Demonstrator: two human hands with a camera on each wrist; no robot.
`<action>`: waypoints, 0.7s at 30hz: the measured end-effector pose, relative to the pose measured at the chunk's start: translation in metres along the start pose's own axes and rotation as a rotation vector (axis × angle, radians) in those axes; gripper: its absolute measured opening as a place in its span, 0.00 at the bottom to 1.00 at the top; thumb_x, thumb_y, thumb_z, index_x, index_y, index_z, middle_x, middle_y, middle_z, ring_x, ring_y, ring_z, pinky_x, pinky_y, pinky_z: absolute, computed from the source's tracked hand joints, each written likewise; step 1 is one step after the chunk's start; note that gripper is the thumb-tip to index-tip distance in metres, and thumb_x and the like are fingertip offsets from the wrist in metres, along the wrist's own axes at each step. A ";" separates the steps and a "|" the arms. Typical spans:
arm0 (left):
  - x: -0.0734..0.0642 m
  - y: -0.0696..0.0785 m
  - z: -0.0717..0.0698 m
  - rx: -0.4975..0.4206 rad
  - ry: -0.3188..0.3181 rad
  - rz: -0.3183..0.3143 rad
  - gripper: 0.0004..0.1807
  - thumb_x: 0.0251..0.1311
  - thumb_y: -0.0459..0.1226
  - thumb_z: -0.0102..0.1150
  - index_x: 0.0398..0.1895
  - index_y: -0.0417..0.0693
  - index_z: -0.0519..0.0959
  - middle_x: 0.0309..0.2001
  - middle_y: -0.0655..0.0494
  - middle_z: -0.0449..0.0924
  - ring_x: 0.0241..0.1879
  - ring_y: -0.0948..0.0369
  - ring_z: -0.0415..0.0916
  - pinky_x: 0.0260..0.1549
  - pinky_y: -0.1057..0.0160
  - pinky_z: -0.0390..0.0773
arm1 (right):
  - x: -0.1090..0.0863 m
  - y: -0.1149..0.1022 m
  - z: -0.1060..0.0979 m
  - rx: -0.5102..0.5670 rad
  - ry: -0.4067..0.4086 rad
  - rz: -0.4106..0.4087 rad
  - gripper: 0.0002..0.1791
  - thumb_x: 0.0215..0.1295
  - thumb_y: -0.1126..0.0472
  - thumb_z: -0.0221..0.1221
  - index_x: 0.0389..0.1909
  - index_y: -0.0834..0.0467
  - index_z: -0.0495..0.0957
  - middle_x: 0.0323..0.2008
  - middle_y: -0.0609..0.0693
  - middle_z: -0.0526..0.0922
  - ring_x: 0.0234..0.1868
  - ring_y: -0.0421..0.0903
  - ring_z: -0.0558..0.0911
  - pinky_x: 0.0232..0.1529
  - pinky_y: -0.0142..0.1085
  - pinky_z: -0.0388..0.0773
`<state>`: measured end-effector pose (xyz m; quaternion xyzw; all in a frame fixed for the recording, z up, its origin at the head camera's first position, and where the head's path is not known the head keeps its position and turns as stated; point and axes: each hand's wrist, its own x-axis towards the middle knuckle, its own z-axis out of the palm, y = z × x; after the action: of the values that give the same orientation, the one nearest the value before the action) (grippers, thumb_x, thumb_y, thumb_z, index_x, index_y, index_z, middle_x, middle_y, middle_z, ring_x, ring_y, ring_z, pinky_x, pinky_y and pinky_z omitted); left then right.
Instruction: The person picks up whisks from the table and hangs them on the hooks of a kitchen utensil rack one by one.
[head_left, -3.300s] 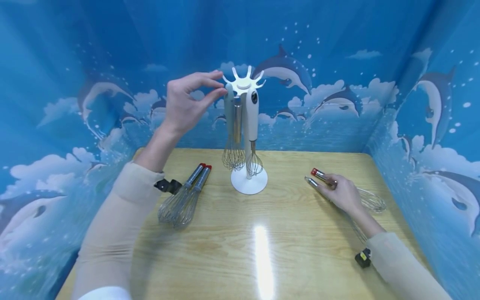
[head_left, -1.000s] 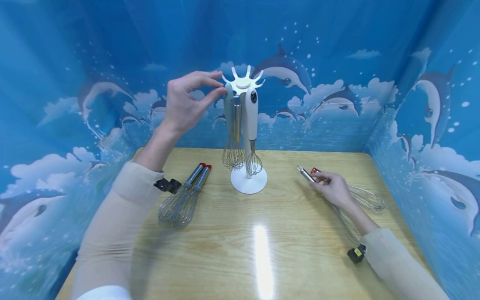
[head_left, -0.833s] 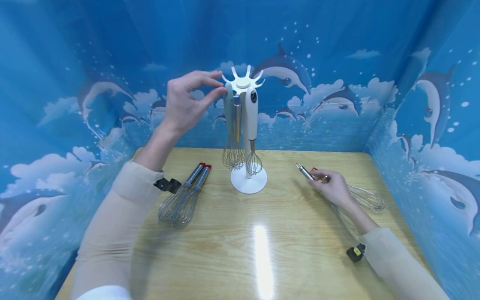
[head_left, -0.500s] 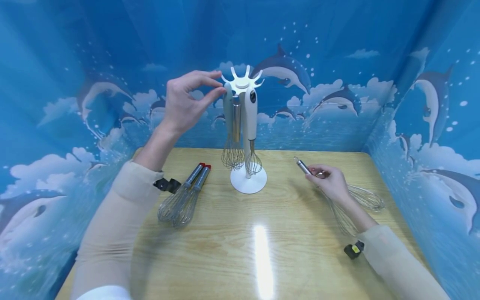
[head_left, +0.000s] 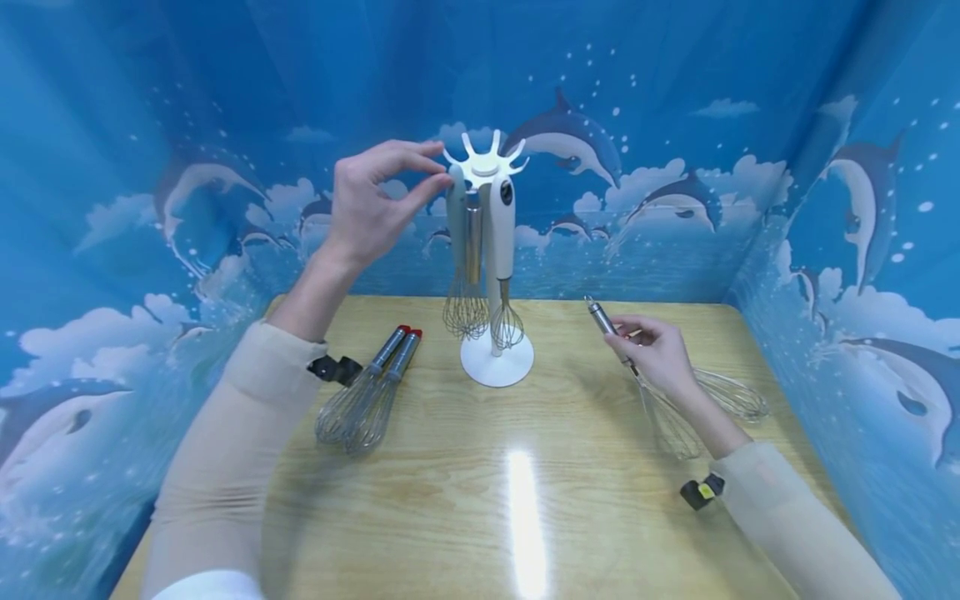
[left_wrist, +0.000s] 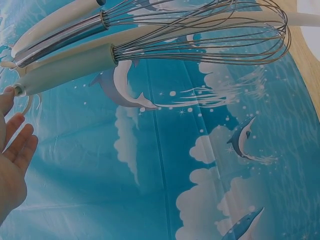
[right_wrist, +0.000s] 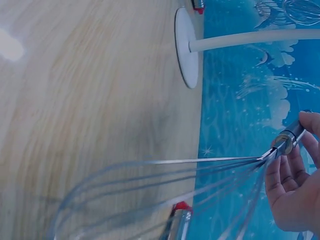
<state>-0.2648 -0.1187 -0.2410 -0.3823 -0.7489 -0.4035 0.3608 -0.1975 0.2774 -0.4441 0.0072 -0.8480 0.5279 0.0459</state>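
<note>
My left hand (head_left: 382, 196) is raised at the top of a white whisk stand (head_left: 498, 371). Its thumb and fingertips pinch the top end of a pale green-handled whisk (left_wrist: 75, 67) hanging there. A steel-handled whisk (left_wrist: 65, 37) and a white-handled whisk (head_left: 504, 229) hang beside it. On the right, my right hand (head_left: 660, 358) grips a metal whisk (head_left: 597, 317) by its handle. That whisk tilts with its loop end up and away, its wires (right_wrist: 200, 175) trailing down toward the table.
Another whisk (head_left: 731, 396) with a red-capped handle (right_wrist: 180, 220) lies behind my right hand. Two red-capped whisks (head_left: 375, 387) lie side by side on the left, below my left forearm. The wooden table (head_left: 450, 500) ends at blue dolphin-print curtains (head_left: 645, 250) at the back and sides.
My right hand has lifted the metal whisk off the table beside the red-capped one, its handle end moving up and left. My left hand stays at the stand.
</note>
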 end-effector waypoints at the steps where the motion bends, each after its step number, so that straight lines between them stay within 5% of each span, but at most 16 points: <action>1: 0.000 0.000 0.000 0.001 0.001 0.002 0.08 0.64 0.35 0.73 0.40 0.37 0.90 0.50 0.42 0.91 0.58 0.48 0.88 0.66 0.61 0.84 | 0.000 -0.002 0.000 0.008 -0.002 0.001 0.25 0.68 0.54 0.72 0.62 0.59 0.83 0.34 0.33 0.83 0.31 0.33 0.83 0.26 0.29 0.82; 12: 0.001 0.000 0.000 0.006 -0.001 -0.004 0.08 0.64 0.35 0.73 0.40 0.37 0.90 0.50 0.42 0.91 0.58 0.49 0.88 0.66 0.60 0.84 | 0.004 -0.027 0.005 0.150 0.031 -0.072 0.24 0.69 0.56 0.71 0.61 0.62 0.83 0.36 0.34 0.84 0.30 0.34 0.82 0.27 0.27 0.84; 21: 0.000 0.001 0.000 0.004 -0.003 -0.004 0.09 0.64 0.35 0.73 0.40 0.37 0.89 0.50 0.42 0.91 0.58 0.49 0.88 0.66 0.60 0.84 | 0.003 -0.044 0.011 0.223 0.081 -0.137 0.20 0.69 0.59 0.71 0.59 0.60 0.85 0.35 0.35 0.85 0.23 0.33 0.78 0.17 0.26 0.74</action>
<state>-0.2644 -0.1185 -0.2404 -0.3807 -0.7510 -0.4020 0.3597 -0.1985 0.2476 -0.4092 0.0488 -0.7790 0.6144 0.1152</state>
